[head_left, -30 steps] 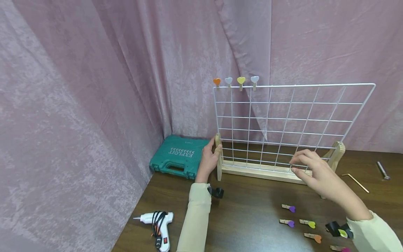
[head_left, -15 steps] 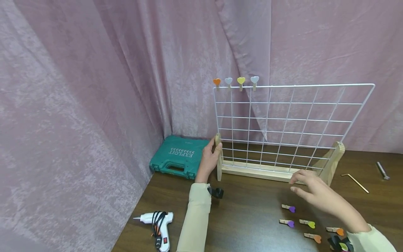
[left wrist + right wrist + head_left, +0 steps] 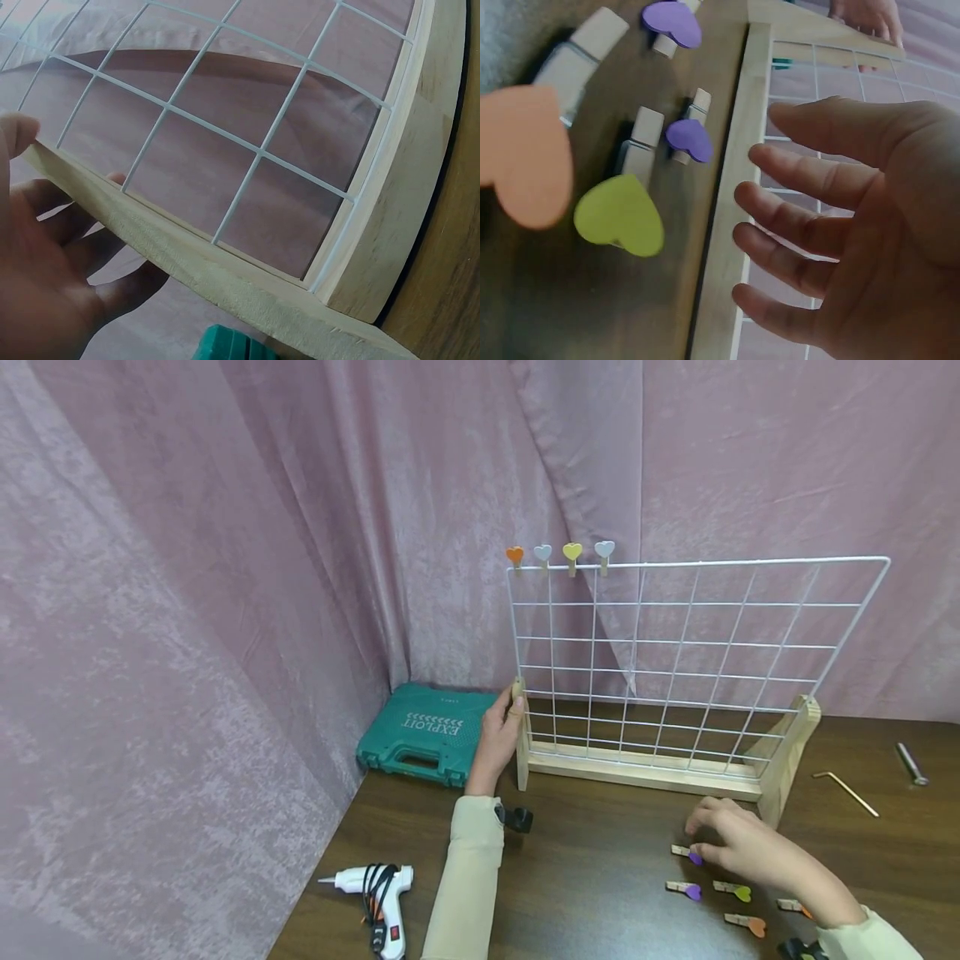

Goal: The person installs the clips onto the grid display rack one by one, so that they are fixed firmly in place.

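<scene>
A white wire grid (image 3: 675, 643) stands in a wooden base (image 3: 637, 770). My left hand (image 3: 498, 739) holds the base's left wooden upright (image 3: 522, 752), thumb on one side and fingers on the other in the left wrist view (image 3: 52, 240). Low over the table, my right hand (image 3: 750, 843) has its fingers spread and nothing in them, as the right wrist view shows. Its fingertips overlap a purple heart clothespin (image 3: 694, 857). Nearby lie another purple heart clothespin (image 3: 692, 892), a yellow-green one (image 3: 741, 893) and an orange one (image 3: 754, 927). Several heart clothespins, among them a yellow one (image 3: 572, 552), are clipped on the grid's top wire.
A teal tool case (image 3: 427, 727) lies behind the left hand. At the front left is a white glue gun (image 3: 392, 910) with its black cord wound round it. A hex key (image 3: 847, 793) and a bolt (image 3: 912, 766) lie right of the stand. Pink curtains (image 3: 300, 568) hang behind.
My right hand has come down and toward me, from in front of the grid's lower right to the upper purple heart clothespin. The left hand stays on the upright.
</scene>
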Demonstrator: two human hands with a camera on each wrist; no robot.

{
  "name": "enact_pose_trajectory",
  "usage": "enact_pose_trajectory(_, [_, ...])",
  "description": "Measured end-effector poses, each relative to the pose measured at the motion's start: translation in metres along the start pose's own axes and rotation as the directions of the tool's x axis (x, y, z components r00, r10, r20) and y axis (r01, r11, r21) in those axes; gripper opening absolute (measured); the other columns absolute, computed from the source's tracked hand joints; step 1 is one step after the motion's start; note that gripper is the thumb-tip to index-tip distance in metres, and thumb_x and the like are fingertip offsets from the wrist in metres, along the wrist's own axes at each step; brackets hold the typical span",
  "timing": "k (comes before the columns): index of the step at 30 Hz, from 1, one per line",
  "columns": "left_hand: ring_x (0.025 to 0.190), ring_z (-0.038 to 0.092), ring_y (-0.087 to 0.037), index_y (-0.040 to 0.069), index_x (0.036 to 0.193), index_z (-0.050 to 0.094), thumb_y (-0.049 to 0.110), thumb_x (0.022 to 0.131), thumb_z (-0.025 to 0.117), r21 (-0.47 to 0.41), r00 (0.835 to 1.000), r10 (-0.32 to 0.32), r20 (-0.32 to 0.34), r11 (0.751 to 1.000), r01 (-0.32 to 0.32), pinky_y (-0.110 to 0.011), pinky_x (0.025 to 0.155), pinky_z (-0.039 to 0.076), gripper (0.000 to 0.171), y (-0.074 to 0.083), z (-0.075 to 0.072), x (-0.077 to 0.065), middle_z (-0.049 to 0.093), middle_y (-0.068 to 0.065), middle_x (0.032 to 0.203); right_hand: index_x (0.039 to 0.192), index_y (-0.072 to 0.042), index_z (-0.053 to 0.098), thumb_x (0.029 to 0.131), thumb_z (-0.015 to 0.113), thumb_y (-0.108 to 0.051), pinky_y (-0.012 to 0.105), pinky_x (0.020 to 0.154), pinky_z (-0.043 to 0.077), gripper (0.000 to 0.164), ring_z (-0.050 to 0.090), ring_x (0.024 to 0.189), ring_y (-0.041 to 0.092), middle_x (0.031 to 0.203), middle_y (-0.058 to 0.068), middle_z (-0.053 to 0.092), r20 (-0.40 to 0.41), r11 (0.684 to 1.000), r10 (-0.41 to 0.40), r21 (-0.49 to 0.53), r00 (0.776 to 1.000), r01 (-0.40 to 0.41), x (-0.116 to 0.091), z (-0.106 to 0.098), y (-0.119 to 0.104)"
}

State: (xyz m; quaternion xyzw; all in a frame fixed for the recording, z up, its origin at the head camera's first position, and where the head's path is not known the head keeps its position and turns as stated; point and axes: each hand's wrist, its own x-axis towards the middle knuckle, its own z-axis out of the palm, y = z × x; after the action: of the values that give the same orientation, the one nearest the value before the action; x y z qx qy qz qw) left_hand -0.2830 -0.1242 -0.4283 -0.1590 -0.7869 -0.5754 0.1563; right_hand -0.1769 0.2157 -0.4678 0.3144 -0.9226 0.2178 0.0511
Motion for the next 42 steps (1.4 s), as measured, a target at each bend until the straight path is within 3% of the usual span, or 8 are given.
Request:
enact_pose_trajectory(2, [0.115,0.051,-0.027,-0.001,0.138,0.04,0.013,0.098,0.045,0.003,1.0,-0.001,-0.008,1.0,0.001,-0.039,0.094,0.043,0.042,0.008,-0.001,-0.002,0.053,-0.02,0.126,0.082,-0.023,0.062,0.073,0.076,-0.02,0.036,0.065,0.041,0.017,0.05,0.083,0.013,0.087,-0.014,0.051,0.025,1.0,0.012,-0.001,1.0,-0.012,-0.001,0.002,0.0])
enact_pose_trajectory(8, [0.115,0.051,-0.028,0.002,0.138,0.041,0.01,0.097,0.048,-0.039,1.0,-0.01,-0.001,0.999,0.01,-0.042,0.093,0.043,0.043,0.006,-0.002,-0.001,0.052,-0.023,0.127,0.078,-0.024,0.062,0.074,0.076,-0.021,0.035,0.063,0.04,0.015,0.049,0.08,0.013,0.083,-0.015,0.05,0.062,0.999,0.026,-0.027,0.998,-0.024,-0.001,0.007,0.0])
enact_pose_trajectory(15, [0.111,0.052,-0.022,0.01,0.139,0.043,0.028,0.099,0.043,0.02,0.999,0.024,-0.026,1.0,-0.024,-0.04,0.091,0.044,0.043,-0.029,0.006,0.006,0.054,-0.01,0.126,0.075,-0.023,0.06,0.072,0.077,-0.018,0.034,0.059,0.038,0.017,0.047,0.076,0.012,0.081,-0.013,0.047,0.093,0.998,0.051,-0.034,0.994,-0.048,-0.004,0.011,-0.001])
enact_pose_trajectory(22, [0.108,0.053,-0.02,0.009,0.136,0.046,0.032,0.099,0.043,0.035,0.998,0.051,-0.037,0.998,-0.05,-0.038,0.089,0.045,0.044,-0.03,0.008,0.006,0.057,-0.008,0.12,0.072,-0.022,0.058,0.071,0.078,-0.016,0.028,0.056,0.036,0.021,0.042,0.071,0.01,0.079,-0.011,0.046,0.111,0.996,0.087,-0.037,0.99,-0.083,-0.004,0.013,-0.003])
enact_pose_trajectory(30, [0.113,0.051,-0.02,0.01,0.137,0.045,0.031,0.099,0.043,0.034,0.999,0.034,-0.037,0.999,-0.033,-0.037,0.094,0.043,0.044,-0.03,0.008,0.007,0.056,-0.008,0.124,0.066,-0.023,0.053,0.069,0.078,-0.014,0.026,0.053,0.032,0.027,0.039,0.069,0.012,0.074,-0.01,0.043,0.095,0.991,0.125,-0.058,0.988,-0.12,-0.002,0.013,-0.004])
enact_pose_trajectory(34, [0.113,0.051,-0.023,0.006,0.137,0.045,0.025,0.099,0.044,0.027,0.999,0.025,-0.034,0.999,-0.024,-0.039,0.094,0.043,0.042,-0.025,0.007,0.006,0.055,-0.012,0.124,0.065,-0.023,0.053,0.07,0.077,-0.015,0.024,0.052,0.032,0.026,0.038,0.067,0.01,0.075,-0.009,0.044,0.101,0.99,0.137,-0.028,0.985,-0.135,0.0,0.012,-0.005])
enact_pose_trajectory(36, [0.113,0.052,-0.026,0.002,0.136,0.045,0.02,0.099,0.045,0.017,0.999,0.031,-0.032,0.999,-0.031,-0.041,0.094,0.043,0.041,-0.015,0.004,0.004,0.055,-0.015,0.124,0.065,-0.023,0.052,0.069,0.077,-0.015,0.024,0.053,0.033,0.026,0.038,0.066,0.009,0.076,-0.009,0.046,0.087,0.992,0.127,-0.006,0.988,-0.127,0.001,0.011,-0.005])
enact_pose_trajectory(42, [0.113,0.051,-0.029,-0.003,0.135,0.043,0.015,0.099,0.043,0.027,0.999,0.032,-0.021,0.999,-0.032,-0.041,0.094,0.043,0.04,0.011,-0.001,-0.003,0.054,-0.02,0.124,0.063,-0.028,0.052,0.068,0.077,-0.018,0.026,0.057,0.037,0.028,0.042,0.067,0.006,0.075,-0.014,0.047,-0.027,0.995,0.095,0.019,0.995,-0.094,0.005,0.004,-0.005])
